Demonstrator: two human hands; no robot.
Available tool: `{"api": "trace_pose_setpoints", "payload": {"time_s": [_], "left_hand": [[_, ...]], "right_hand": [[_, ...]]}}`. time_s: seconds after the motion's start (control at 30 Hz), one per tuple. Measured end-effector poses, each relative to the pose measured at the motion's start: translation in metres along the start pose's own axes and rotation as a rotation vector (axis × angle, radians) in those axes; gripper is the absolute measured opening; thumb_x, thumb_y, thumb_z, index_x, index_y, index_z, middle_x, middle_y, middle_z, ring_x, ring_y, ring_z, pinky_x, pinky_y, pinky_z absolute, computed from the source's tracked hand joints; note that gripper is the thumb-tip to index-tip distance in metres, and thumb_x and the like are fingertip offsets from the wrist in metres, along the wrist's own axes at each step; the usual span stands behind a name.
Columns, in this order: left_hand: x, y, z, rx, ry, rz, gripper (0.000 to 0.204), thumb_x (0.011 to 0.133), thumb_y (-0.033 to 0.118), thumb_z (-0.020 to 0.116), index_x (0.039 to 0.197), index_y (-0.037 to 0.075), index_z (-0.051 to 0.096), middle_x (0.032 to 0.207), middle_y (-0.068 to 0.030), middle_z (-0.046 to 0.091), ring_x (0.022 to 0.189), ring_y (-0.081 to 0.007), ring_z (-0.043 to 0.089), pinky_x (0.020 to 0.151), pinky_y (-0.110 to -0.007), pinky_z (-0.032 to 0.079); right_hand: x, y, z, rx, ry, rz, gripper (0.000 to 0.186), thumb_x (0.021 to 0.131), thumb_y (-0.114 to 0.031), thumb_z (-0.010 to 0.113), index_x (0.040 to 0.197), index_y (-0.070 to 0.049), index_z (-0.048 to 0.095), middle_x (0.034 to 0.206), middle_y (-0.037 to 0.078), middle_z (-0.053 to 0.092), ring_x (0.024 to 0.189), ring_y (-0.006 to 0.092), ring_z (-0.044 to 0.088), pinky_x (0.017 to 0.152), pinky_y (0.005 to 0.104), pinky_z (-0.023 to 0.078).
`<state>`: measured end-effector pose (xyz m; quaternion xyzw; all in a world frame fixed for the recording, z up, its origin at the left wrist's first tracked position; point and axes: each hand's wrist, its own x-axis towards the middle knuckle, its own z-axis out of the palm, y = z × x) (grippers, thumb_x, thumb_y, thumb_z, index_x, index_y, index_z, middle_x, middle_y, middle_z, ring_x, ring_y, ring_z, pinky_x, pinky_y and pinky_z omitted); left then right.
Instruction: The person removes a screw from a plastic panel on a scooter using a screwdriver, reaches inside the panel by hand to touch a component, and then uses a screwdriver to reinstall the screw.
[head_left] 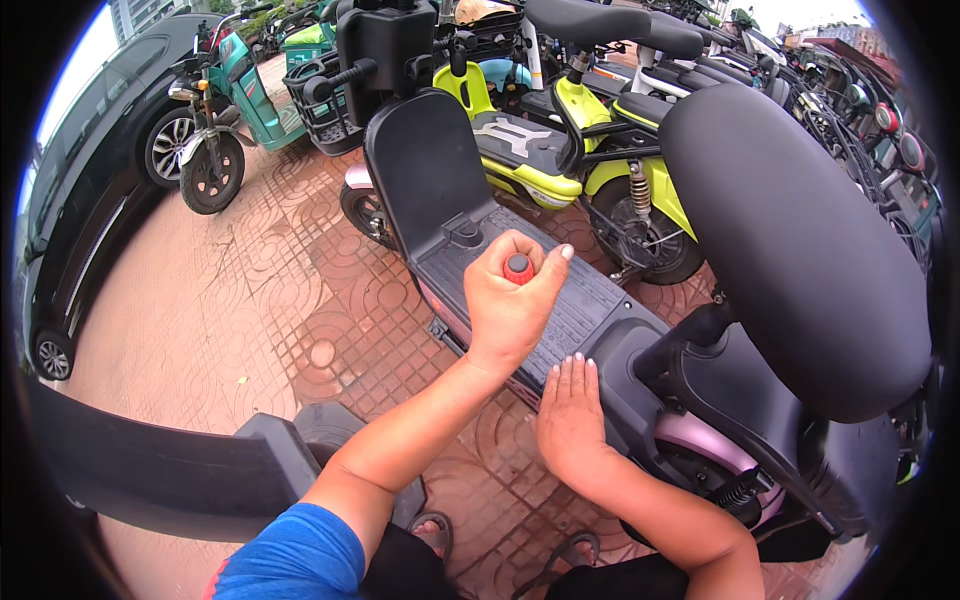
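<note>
My left hand is closed round the red handle of a screwdriver, held upright over the ribbed black footboard of an electric scooter. Only the handle's dark-capped end shows; my fist hides the shaft and tip. My right hand lies flat with fingers stretched out, resting on the near edge of the scooter's body, where the footboard meets the black seat base. Nothing is in it. Above and to the right of my hands is the scooter's large black saddle. A pink rear fender shows below it.
A yellow-green scooter stands close behind this one, with more parked two-wheelers to the right. A teal tricycle and a black car are at the left. Dark curved bodywork lies at lower left, on reddish paving.
</note>
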<state>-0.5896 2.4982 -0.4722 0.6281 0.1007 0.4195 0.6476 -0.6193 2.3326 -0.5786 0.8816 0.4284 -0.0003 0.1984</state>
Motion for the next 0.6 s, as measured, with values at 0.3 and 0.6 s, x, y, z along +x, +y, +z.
{"api": "trace_pose_setpoints", "payload": {"time_s": [0.3,0.6], "left_hand": [[-0.004,0.080,0.028,0.125,-0.095,-0.074,0.036,0.093,0.000,0.082,0.075,0.009,0.052,0.073,0.0041,0.056,0.066,-0.0044,0.046,0.059,-0.025,0.038],[-0.091,0.266,-0.013,0.140,-0.059,-0.868,0.021,0.099,0.018,0.081,0.099,0.003,0.067,0.083,0.0034,0.059,0.076,-0.0064,0.052,0.068,-0.025,0.045]], "right_hand": [[-0.042,-0.026,-0.033,0.932,0.201,-0.160,0.025,0.087,-0.027,0.077,0.098,-0.005,0.079,0.094,0.019,0.078,0.095,0.0377,0.075,0.089,0.0512,0.057],[-0.233,-0.018,-0.186,2.077,-0.989,0.464,0.032,0.108,-0.040,0.060,0.107,-0.012,0.075,0.101,0.012,0.078,0.089,0.0223,0.076,0.074,0.0403,0.059]]}}
